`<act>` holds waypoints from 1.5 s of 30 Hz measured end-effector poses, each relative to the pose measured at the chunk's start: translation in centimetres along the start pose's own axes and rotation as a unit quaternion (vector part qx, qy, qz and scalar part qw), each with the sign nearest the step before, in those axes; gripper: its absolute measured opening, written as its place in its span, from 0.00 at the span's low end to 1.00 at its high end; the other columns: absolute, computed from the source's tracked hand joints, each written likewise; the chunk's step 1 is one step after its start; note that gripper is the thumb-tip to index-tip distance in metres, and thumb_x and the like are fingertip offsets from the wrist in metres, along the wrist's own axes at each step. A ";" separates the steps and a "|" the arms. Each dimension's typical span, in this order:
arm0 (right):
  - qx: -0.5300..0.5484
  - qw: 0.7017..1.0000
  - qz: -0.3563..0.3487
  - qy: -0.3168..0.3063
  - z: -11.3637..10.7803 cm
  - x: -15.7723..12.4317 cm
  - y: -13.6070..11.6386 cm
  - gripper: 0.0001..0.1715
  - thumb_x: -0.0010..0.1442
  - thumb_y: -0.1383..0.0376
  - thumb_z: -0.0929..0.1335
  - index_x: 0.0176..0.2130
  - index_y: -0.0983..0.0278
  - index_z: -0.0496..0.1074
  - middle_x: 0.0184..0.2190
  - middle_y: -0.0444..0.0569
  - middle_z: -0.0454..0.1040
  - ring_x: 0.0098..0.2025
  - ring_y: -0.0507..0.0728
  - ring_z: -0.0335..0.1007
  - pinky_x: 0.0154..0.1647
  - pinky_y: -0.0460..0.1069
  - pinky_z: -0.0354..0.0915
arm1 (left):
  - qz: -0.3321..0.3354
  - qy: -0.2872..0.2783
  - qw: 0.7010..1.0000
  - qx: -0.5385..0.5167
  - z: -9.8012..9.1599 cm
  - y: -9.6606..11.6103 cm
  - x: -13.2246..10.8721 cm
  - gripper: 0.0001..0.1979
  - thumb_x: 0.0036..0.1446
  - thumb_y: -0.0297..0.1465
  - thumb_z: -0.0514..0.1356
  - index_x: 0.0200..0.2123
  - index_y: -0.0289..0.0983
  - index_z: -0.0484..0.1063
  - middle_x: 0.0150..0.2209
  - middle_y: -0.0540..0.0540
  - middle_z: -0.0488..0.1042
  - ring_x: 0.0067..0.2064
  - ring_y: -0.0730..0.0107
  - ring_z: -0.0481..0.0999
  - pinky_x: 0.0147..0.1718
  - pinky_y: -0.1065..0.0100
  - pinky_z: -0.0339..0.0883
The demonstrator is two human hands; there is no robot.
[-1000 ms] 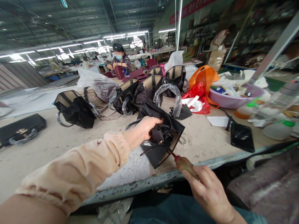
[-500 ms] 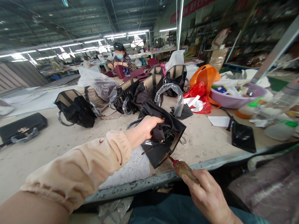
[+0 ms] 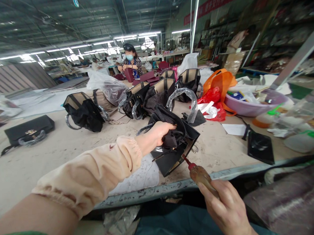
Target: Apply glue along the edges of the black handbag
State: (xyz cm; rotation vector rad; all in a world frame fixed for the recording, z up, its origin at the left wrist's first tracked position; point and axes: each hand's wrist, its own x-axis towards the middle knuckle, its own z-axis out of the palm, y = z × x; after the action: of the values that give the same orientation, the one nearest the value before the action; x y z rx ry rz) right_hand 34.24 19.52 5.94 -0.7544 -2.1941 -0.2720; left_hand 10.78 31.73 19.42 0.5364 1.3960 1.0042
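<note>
A black handbag (image 3: 172,164) lies tilted at the table's front edge, its dark lining bunched up and its tan-edged opening facing right. My left hand (image 3: 161,133) is closed on the bag's bunched lining, fingers partly hidden behind the cloth. In my right hand (image 3: 227,204) is a brown squeeze glue bottle (image 3: 201,176) with a red nozzle. The nozzle tip meets the tan inner edge of the bag's opening. One plastic-wrapped handle (image 3: 183,93) arches up behind the bag.
Several black handbags (image 3: 85,113) stand farther back, and one flat black bag (image 3: 30,131) lies at left. To the right are a purple basin (image 3: 242,107), an orange bag (image 3: 215,82), a black pouch (image 3: 260,147) and a white bottle (image 3: 301,141). A masked co-worker (image 3: 130,61) sits across the table.
The nozzle has moved a little up along the bag's edge, away from its lower corner. My left hand keeps its hold. The whole view has shifted slightly.
</note>
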 end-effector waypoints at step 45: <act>0.007 0.999 0.026 0.041 0.5 -0.2 0.5 0.20 0.57 0.82 0.66 0.47 0.65 0.71 0.40 0.54 0.64 0.40 0.59 0.63 0.38 0.55 0.67 | 0.007 -0.012 1.000 0.003 0.1 -0.3 0.7 0.03 0.52 0.21 0.59 0.28 0.31 0.72 0.20 0.46 0.74 0.24 0.65 0.75 0.30 0.61 0.72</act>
State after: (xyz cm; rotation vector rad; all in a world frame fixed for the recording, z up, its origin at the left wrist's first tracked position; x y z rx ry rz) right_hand 34.31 20.03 5.43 -0.7790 -2.0931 -0.2566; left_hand 10.82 32.20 18.80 0.5609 1.3759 1.0017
